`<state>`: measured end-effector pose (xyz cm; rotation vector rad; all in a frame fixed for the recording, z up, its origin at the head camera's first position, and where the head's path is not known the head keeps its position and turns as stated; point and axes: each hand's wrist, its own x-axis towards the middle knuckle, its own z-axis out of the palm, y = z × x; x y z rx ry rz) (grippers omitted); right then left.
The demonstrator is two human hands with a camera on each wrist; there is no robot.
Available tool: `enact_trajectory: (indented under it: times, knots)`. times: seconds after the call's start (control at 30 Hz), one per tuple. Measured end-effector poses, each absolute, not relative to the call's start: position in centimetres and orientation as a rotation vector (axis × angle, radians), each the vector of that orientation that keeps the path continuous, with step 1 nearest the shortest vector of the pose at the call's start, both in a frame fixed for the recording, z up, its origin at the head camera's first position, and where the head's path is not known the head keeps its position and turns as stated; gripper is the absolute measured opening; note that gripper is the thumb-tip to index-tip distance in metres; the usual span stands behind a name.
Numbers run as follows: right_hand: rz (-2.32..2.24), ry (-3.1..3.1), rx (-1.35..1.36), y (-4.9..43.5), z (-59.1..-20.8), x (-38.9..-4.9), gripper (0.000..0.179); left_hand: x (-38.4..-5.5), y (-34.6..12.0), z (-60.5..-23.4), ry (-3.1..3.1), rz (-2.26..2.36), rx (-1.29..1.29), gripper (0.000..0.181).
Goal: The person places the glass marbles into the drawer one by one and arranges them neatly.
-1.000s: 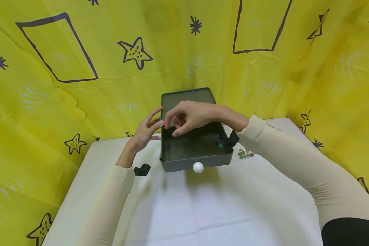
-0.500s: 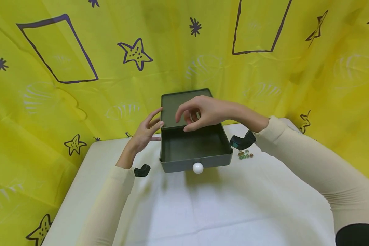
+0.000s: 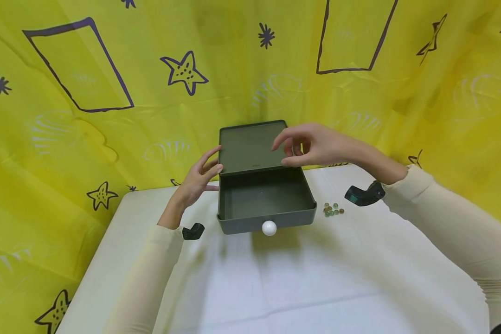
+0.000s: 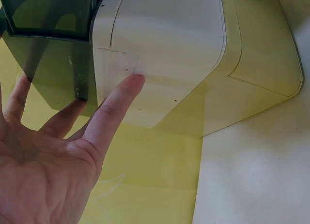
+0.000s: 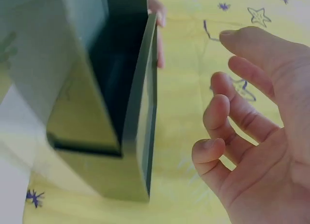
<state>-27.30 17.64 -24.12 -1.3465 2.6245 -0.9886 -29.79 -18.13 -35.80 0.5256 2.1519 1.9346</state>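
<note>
The grey box [image 3: 250, 146] stands at the far middle of the surface [image 3: 234, 287], drawer [image 3: 238, 227] pulled out. It is probably stiff, light and smooth; grip the drawer by the white knob [image 3: 269, 228]. The knob points near; the long axis runs near to far. Left hand [image 3: 195, 182]: fingers spread, touching the box's left side. Right hand [image 3: 317, 144]: fingers loosely bent, holding nothing. Marbles [image 3: 331, 213] lie right of the drawer.

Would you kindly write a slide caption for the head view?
Left hand touching an open drawer unit, right hand in midair, marbles on the white table.
</note>
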Motion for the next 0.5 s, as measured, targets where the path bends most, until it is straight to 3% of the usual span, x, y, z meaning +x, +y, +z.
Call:
enact_trajectory:
  times: [0.5]
  knots:
    - [-1.055,2.791,-1.166,23.2,-28.1,-27.6,0.029,-30.1,-18.2,-36.1,2.158,1.939,0.519,0.061]
